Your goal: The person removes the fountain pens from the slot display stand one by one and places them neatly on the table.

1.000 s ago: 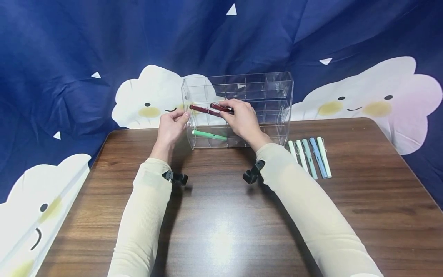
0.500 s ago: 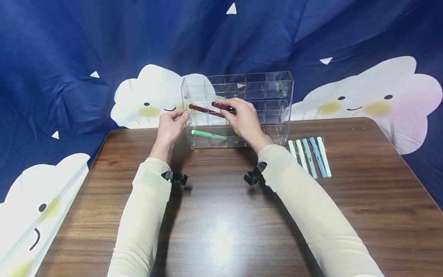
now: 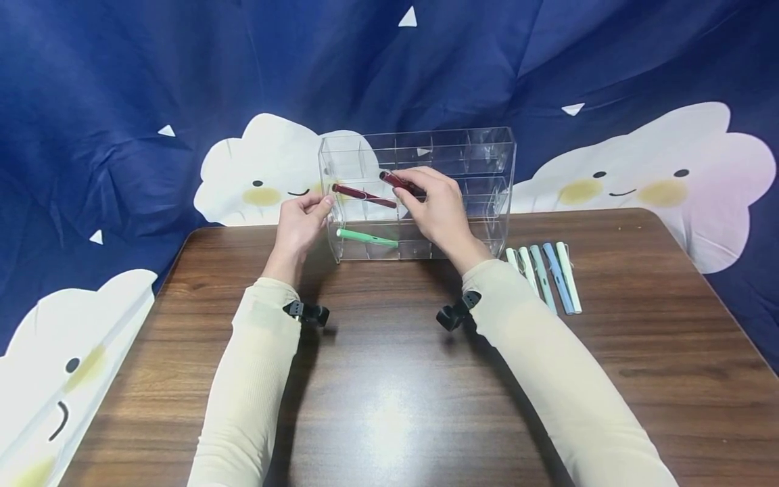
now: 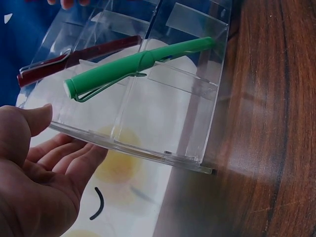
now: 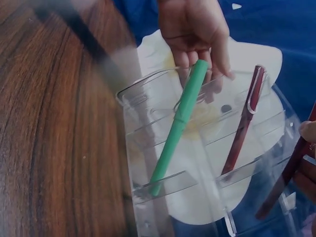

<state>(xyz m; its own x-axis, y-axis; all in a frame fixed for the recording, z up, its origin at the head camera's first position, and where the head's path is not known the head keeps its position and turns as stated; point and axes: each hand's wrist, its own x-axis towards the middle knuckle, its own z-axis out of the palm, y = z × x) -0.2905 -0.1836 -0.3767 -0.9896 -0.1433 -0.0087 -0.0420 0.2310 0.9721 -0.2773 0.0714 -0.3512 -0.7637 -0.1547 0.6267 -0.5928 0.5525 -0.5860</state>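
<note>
A clear plastic organizer (image 3: 508, 169) with tiers of compartments stands at the back of the table. My left hand (image 3: 296, 230) holds its left side wall, thumb at the front and fingers behind, as the left wrist view shows. My right hand (image 3: 441, 210) pinches a dark red pen (image 3: 394, 180) in front of the upper tiers; that pen's lower part is hidden in the head view but visible in the right wrist view. Another dark red pen (image 3: 364, 195) lies slanted across the middle tier. Below it, a green pen (image 3: 367, 237) with a clip lies across the bottom tier.
Several pens in pale green, teal and blue, such as the blue pen (image 3: 560, 277), lie side by side on the wooden table (image 3: 377, 379), right of the organizer. A dark blue curtain (image 3: 462, 61) with cloud prints hangs behind.
My right hand has moved up and to the right with its dark red pen, away from the other red pen. My left hand and the organizer have stayed in place.
</note>
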